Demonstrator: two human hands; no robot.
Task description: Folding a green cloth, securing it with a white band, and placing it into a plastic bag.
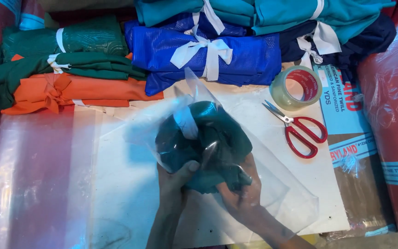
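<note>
Stacked tied fabric bundles [199, 50] line the white worktable [130, 184], where the left hand [177, 177] and right hand [242, 196] both grip a dark green bundle [208, 138] halfway inside a clear plastic bag [263, 175]; seating it fully looks next.

The clear plastic bag [254, 152] is thin, glossy film, crinkled and catching glare; the dark green bundle [217, 138] inside it is soft matt cloth; the blue bundle [245, 55] looks like perforated mesh fabric with a slight sheen, tied with a flat white cloth strip [203, 53]; the orange bundle [93, 90] is plain matt cloth; the scissors [298, 129] have shiny metal blades and smooth red plastic handles; the tape roll [295, 87] is glossy and translucent
</note>
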